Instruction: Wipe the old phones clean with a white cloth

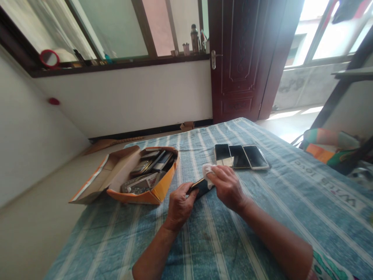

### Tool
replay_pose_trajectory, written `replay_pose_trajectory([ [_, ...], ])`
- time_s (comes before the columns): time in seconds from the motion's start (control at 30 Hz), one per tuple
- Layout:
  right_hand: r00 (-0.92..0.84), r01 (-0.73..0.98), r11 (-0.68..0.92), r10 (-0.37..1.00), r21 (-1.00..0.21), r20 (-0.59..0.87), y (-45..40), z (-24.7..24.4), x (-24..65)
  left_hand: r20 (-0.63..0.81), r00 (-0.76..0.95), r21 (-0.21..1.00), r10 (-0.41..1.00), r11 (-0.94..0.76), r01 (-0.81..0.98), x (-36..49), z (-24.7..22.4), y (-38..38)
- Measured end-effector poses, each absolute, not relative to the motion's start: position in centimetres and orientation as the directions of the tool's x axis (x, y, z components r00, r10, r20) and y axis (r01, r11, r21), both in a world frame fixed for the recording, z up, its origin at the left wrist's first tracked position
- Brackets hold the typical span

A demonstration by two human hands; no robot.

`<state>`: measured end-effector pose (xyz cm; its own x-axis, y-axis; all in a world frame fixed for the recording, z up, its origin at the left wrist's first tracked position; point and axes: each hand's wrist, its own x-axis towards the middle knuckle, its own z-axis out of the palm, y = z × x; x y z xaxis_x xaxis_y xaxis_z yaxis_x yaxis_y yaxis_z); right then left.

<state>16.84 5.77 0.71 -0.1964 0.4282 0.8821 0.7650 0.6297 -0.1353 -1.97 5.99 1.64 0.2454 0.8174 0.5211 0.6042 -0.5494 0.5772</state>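
Note:
My left hand (181, 204) is closed around one end of a dark smartphone (204, 189), which is held tilted over the striped cloth. In my right hand (229, 187) a crumpled white wipe (208, 174) is pinched, pressed to the phone's far end and edge. Part of the phone is hidden by the fingers and the wipe. Beyond my right hand lie three phones side by side: a black one (223, 152), another black one (240, 157) and a white-framed one (255, 157). To the left stands an open orange cardboard box (159, 192) with several phones (151, 163) inside.
A blue striped cloth (201, 252) covers the surface under everything. The box's lid flap (100, 175) leans out to the left. Behind are a dark red door (241, 62) and a window sill (122, 67) with small items. A colourful bag (329, 146) sits at the right.

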Motion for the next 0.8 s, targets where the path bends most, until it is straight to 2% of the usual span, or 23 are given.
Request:
replay_pose_trajectory([
  [0.07,-0.305,0.737,0.674,0.392,-0.046,0.868,5.1,1.1,15.6,0.536,0.260,0.555,0.804,-0.567,0.609,-2.0,1.6,6.0],
  [0.13,-0.351,0.725,0.689,0.380,-0.009,0.855,4.8,1.3,14.9,0.543,0.268,0.538,0.796,-0.574,0.617,-2.0,1.5,6.0],
  [0.23,-0.333,0.747,0.665,0.388,-0.011,0.859,5.1,1.1,15.3,0.538,0.270,0.542,0.799,-0.573,0.614,-2.0,1.4,6.1],
  [0.3,-0.283,0.772,0.633,0.417,-0.053,0.863,5.7,0.7,16.3,0.525,0.270,0.556,0.807,-0.566,0.609,-2.1,1.4,6.2],
  [0.37,-0.195,0.784,0.601,0.471,-0.151,0.860,6.4,0.3,17.5,0.507,0.263,0.568,0.821,-0.548,0.614,-2.1,1.4,6.2],
  [0.47,0.042,0.699,0.557,0.594,-0.449,0.803,7.4,-0.5,18.8,0.478,0.241,0.590,0.845,-0.512,0.624,-2.2,1.4,6.3],
  [0.53,0.218,0.525,0.502,0.701,-0.687,0.679,7.9,-0.8,19.3,0.466,0.223,0.607,0.856,-0.493,0.624,-2.3,1.4,6.3],
  [0.6,0.323,0.306,0.415,0.801,-0.857,0.504,8.2,-0.9,19.4,0.459,0.210,0.622,0.863,-0.481,0.618,-2.4,1.4,6.3],
  [0.7,0.368,0.061,0.300,0.880,-0.952,0.301,8.3,-0.7,19.3,0.456,0.207,0.625,0.865,-0.477,0.618,-2.6,1.4,6.6],
  [0.8,0.393,-0.053,0.255,0.894,-0.965,0.215,8.1,-0.4,19.1,0.480,0.206,0.604,0.853,-0.492,0.627,-2.9,1.3,6.9],
])
